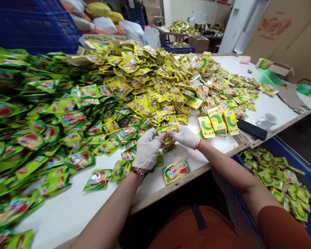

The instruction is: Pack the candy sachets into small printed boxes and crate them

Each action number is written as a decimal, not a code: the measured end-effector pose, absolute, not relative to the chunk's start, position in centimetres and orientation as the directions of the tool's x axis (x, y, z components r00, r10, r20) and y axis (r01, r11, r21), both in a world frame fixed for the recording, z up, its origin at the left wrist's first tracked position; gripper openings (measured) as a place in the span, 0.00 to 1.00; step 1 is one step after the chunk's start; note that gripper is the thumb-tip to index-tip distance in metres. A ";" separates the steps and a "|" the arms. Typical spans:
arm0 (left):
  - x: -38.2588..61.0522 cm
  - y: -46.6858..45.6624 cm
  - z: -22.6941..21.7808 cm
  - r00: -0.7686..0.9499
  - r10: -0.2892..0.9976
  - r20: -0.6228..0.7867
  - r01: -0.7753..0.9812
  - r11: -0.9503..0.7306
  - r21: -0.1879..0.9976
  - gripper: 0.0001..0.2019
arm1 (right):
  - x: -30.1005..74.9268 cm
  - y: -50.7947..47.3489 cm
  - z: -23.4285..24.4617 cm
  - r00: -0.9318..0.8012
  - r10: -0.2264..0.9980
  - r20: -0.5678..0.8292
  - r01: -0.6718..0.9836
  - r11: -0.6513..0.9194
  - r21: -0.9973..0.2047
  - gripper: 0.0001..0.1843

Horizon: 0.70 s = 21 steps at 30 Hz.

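Observation:
My left hand [147, 148] and my right hand [186, 136], both in white knit gloves with bare fingertips, meet above the table's near edge. Between them is a small yellow packet [170, 129], pinched by the fingers of both hands; the fingers partly cover it. Under my left wrist lie several green pouches with red fruit pictures. A flat green-and-yellow printed card or pouch [176, 171] rests on the table just below my hands. To the right of my right hand stand small yellow-green boxes [217, 120] side by side.
Green pouches [79, 119] heap up on the left, yellow packets [145, 76] in the middle. A black phone [252, 129] and a white mug [266, 121] are at the right. Below the wooden table edge [171, 188], a blue crate [272, 147] holds many yellow-green boxes.

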State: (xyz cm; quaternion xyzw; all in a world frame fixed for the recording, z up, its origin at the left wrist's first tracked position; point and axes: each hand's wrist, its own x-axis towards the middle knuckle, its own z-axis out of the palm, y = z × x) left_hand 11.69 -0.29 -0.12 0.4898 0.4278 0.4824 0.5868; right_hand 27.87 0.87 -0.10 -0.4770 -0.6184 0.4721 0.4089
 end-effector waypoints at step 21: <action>28.1 6.6 0.7 0.920 0.172 0.352 0.247 -0.952 -0.181 0.12 | 41.1 -8.9 0.6 0.524 0.825 0.211 -0.007 0.252 -0.968 0.31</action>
